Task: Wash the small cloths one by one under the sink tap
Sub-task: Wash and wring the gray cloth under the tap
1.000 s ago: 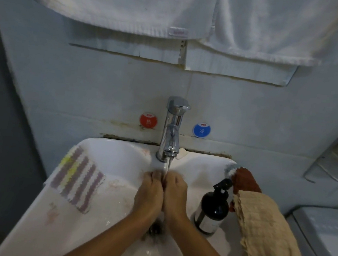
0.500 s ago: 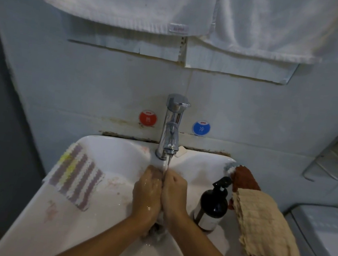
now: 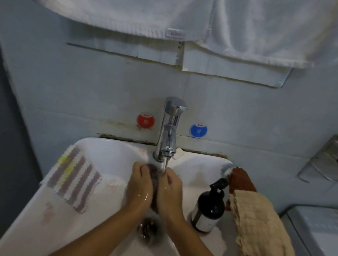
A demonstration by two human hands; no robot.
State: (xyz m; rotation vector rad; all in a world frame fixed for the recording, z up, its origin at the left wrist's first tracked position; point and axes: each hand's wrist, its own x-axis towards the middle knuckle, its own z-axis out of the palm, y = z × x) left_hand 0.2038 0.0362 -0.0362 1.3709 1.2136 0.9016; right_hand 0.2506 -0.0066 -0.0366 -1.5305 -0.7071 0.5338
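Note:
Water runs from the chrome tap [image 3: 168, 132] into the white sink [image 3: 109, 152]. Under the stream my left hand [image 3: 140, 185] and my right hand [image 3: 170, 189] press together around a small dark purplish cloth [image 3: 154, 176], which shows only between the two hands. A purple-and-white striped cloth [image 3: 73, 178] lies over the sink's left rim. On the right rim a beige waffle cloth [image 3: 258, 224] rests on top of a rust-brown cloth [image 3: 241, 180].
A dark pump bottle [image 3: 209, 207] stands on the sink's right side, close to my right wrist. The drain [image 3: 149, 229] is below my hands. White towels [image 3: 136, 2] hang above. A metal wall rack [image 3: 334, 163] and a white appliance [image 3: 321, 235] are at the right.
My hands have rubbed the cloth between them under the stream; more of the dark cloth now shows at the fingertips. The camera view shifted slightly.

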